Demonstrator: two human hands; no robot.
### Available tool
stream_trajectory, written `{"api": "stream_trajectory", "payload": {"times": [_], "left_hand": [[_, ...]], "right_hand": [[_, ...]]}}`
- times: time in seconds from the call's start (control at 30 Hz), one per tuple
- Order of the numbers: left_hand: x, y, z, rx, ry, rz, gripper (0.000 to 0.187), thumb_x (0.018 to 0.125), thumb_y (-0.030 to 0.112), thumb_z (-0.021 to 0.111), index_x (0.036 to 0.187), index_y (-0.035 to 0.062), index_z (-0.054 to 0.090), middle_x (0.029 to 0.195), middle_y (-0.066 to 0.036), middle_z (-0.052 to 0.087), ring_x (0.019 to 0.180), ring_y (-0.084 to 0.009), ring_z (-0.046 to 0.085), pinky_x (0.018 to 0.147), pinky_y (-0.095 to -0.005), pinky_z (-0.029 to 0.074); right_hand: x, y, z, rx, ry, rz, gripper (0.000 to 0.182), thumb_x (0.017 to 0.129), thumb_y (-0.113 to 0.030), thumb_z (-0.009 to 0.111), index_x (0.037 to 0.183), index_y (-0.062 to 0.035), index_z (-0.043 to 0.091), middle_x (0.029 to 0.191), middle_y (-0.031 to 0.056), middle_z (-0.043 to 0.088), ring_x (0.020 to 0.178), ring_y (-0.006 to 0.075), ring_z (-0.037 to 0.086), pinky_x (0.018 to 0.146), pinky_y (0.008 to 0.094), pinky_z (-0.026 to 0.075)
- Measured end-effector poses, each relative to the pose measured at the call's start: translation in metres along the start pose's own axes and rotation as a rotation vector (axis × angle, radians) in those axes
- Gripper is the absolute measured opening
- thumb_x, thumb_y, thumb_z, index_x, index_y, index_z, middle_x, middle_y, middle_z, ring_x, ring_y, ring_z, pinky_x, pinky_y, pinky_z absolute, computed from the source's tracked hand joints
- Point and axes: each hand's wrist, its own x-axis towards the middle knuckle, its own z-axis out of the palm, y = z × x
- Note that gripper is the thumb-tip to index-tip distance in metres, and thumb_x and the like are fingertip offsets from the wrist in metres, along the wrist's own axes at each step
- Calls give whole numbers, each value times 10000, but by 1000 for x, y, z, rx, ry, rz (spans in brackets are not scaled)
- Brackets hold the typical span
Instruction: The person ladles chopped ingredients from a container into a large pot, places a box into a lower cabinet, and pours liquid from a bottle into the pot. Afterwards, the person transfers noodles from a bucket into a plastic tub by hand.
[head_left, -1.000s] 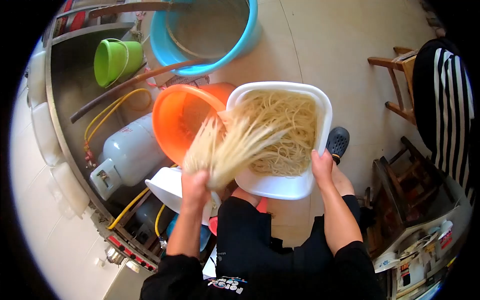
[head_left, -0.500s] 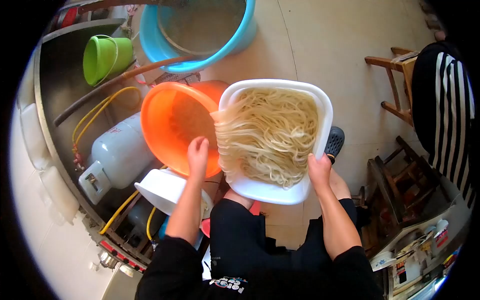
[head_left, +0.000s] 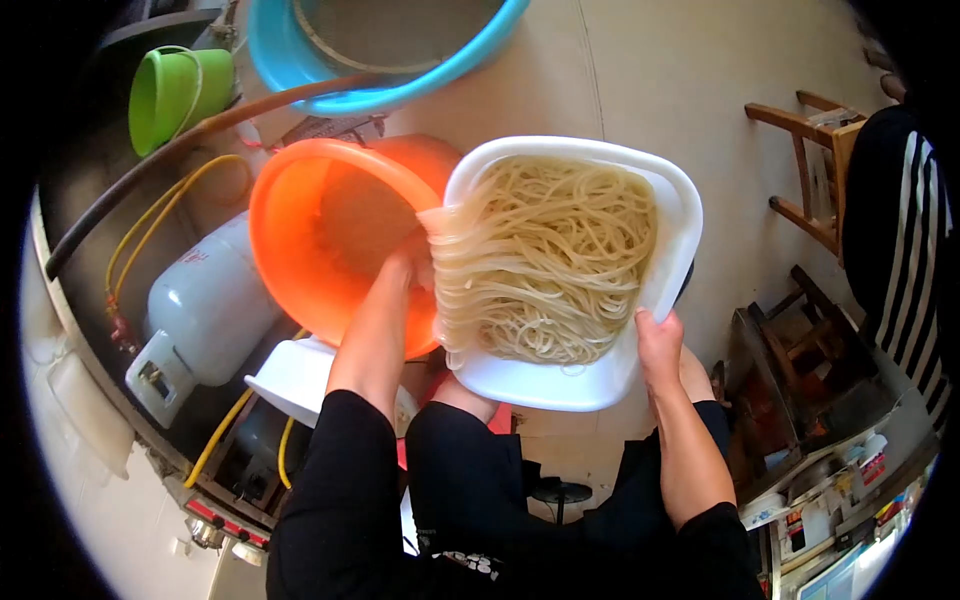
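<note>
A white plastic basin (head_left: 600, 385) is tilted toward the left, full of long pale noodles (head_left: 560, 260). My right hand (head_left: 659, 338) grips its lower right rim, thumb on top. On the left side the noodles hang over the rim into the mouth of an orange bucket (head_left: 275, 215). My left hand (head_left: 405, 265) reaches inside that bucket, close to the hanging noodle ends. Its fingers are blurred and partly hidden, so whether they hold any strands does not show.
A large blue tub (head_left: 390, 95) stands at the top, and a green bucket (head_left: 180, 95) is at the upper left. Left of the orange bucket lies a grey gas cylinder (head_left: 215, 300) beside yellow hoses. A wooden stool (head_left: 815, 170) and a person in striped clothing (head_left: 900, 250) are at right.
My left hand has gone from above the orange bucket's near side into its mouth beside the noodles. The white basin and my right hand have shifted slightly right.
</note>
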Motion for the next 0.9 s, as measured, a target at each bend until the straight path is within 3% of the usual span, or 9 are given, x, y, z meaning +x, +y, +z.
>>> {"api": "stream_trajectory", "payload": {"times": [0.2,0.3,0.47,0.53,0.67,0.73,0.8,0.87,0.9], "left_hand": [[-93,7,6,61,143,-95,311,896,159,544,1124,-49,579,1006,-172,669,852,-276,674,734,-428,561],[-183,22,55,-156,30,379,506,762,62,643,1246,-6,515,1153,-140,623,969,-287,650,804,-436,550],[-279,-1,138,-31,237,563,667,695,110,687,1313,2,458,1198,-98,594,1101,-240,584,936,-382,487],[-283,-25,185,-99,255,661,482,758,1,588,1238,-1,543,1141,-78,613,1040,-203,589,924,-359,471],[-234,-33,254,302,112,495,455,805,80,652,1236,-13,538,1190,-109,598,1077,-193,566,918,-319,442],[-204,-31,248,701,-12,673,483,814,159,683,1227,-37,526,1148,-169,603,1060,-236,573,913,-314,439],[-212,-28,216,877,187,859,375,861,198,628,1146,-34,555,1081,-199,590,1025,-302,570,902,-368,446],[-217,-25,144,653,822,719,238,913,169,541,1055,-11,605,1052,-170,597,984,-301,575,875,-387,453],[-206,-38,117,778,824,766,378,949,316,511,1149,2,577,1132,-164,596,1026,-283,574,882,-416,447]], "right_hand": [[8,14,-3,16,-48,39,209,829,-93,537,943,67,612,791,76,646,727,153,572,685,312,466],[4,9,1,56,-51,22,229,826,-95,532,964,70,607,788,80,650,722,157,576,682,315,468],[8,9,1,97,-35,-68,224,826,-107,541,953,67,604,739,92,644,672,160,571,641,325,468],[5,2,-2,10,-59,-31,204,830,-105,540,924,65,601,722,100,633,653,158,566,618,324,465],[1,-13,-7,19,-87,-2,184,830,-104,539,892,61,593,696,97,612,634,157,556,601,325,460],[3,-10,-8,-10,-106,-3,173,826,-104,541,870,58,584,677,92,591,629,158,550,604,331,457],[7,-8,-6,41,-109,-8,173,825,-105,542,872,57,583,679,92,591,633,158,550,609,330,456],[1,-3,-6,89,-107,6,174,823,-106,544,874,56,583,681,92,591,637,157,550,613,330,456],[1,-6,-7,67,-94,-7,187,822,-108,543,898,57,588,701,97,605,656,158,559,631,326,460]]}}
